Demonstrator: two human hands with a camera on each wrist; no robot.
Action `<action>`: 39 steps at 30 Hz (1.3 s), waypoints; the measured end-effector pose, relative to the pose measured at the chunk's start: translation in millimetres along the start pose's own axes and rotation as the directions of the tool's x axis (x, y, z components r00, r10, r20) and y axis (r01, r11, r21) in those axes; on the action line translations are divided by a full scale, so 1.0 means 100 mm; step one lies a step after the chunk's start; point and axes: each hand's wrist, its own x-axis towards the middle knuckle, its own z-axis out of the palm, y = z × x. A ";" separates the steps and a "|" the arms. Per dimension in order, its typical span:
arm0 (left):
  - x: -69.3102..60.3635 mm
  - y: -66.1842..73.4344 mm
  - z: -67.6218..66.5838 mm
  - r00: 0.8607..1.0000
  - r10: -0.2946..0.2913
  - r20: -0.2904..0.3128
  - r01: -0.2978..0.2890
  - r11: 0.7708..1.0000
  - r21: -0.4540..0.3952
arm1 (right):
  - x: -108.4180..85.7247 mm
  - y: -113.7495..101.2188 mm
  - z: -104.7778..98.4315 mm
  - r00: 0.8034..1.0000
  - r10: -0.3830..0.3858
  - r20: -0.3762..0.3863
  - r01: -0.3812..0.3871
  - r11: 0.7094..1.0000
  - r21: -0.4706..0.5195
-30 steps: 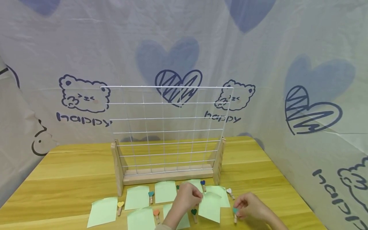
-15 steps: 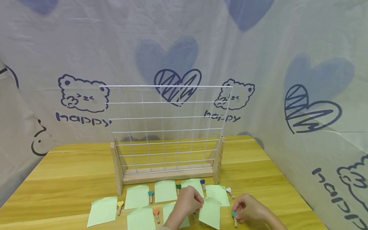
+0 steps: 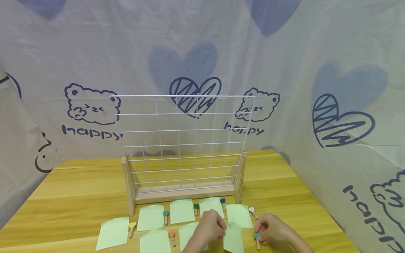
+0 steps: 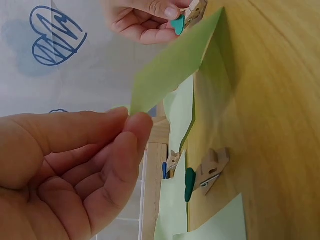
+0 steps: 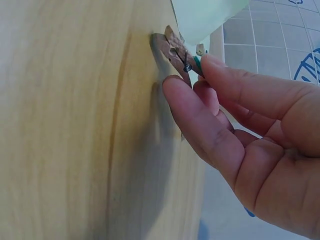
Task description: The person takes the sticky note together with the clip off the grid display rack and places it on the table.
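My left hand (image 3: 209, 228) pinches one edge of a pale green sticky note (image 3: 234, 239) between thumb and fingertips. In the left wrist view this note (image 4: 175, 65) slants up off the tabletop, its far end low near the wood. To its right, my right hand (image 3: 274, 229) holds a small wooden clothespin (image 3: 257, 240) with a teal heart. The right wrist view has the clothespin (image 5: 177, 52) just over the table, thumb against its heart end. A clothespin with a dark green heart (image 4: 190, 184) lies below the left hand, which hides it in the head view.
Several more green notes (image 3: 151, 218) lie in two rows, with heart clothespins such as a yellow one (image 3: 132, 228), an orange one (image 3: 172, 237) and a white one (image 3: 253, 212) beside them. Behind stands a white wire grid (image 3: 186, 130) on a wooden base (image 3: 186, 195). Printed cloth hangs around the table.
The left hand has shifted right and slightly nearer with the note, which has turned and looks narrower. My right hand has moved slightly left, still holding the teal-heart clothespin.
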 end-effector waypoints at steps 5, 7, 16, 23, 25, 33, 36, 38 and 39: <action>0.00 -0.02 0.03 0.999 -0.034 0.037 0.034 0.999 -0.008 | 0.02 0.02 0.00 1.000 0.025 -0.001 -0.025 1.000 -0.010; 0.00 -0.03 0.04 0.998 -0.041 0.049 0.042 0.999 -0.007 | 0.02 0.02 0.00 1.000 0.027 -0.001 -0.027 1.000 -0.016; 0.02 -0.08 0.03 0.997 -0.045 0.066 0.046 0.999 -0.016 | 0.04 0.05 0.00 1.000 0.022 -0.004 -0.022 0.999 -0.033; 0.01 -0.09 -0.04 0.998 0.062 0.030 -0.060 0.997 -0.040 | 0.01 0.04 -0.01 0.998 0.013 -0.056 -0.018 0.995 -0.095; 0.01 -0.08 -0.06 0.996 0.090 0.021 -0.089 0.995 -0.047 | 0.00 0.02 -0.01 0.997 -0.002 -0.074 -0.006 0.994 -0.112; 0.02 -0.09 -0.11 0.992 0.119 0.032 -0.117 0.992 -0.053 | 0.01 -0.04 -0.01 0.988 -0.098 -0.122 0.075 0.981 -0.180; 0.01 -0.10 -0.14 0.991 0.127 0.033 -0.126 0.991 -0.042 | 0.02 -0.08 0.01 0.980 -0.142 -0.143 0.111 0.972 -0.206; 0.01 -0.10 -0.17 0.991 0.131 0.029 -0.130 0.991 -0.033 | 0.04 -0.12 0.03 0.973 -0.166 -0.163 0.129 0.968 -0.217; 0.01 -0.10 -0.19 0.990 0.137 0.026 -0.136 0.990 -0.025 | 0.04 -0.14 0.05 0.968 -0.179 -0.175 0.137 0.964 -0.226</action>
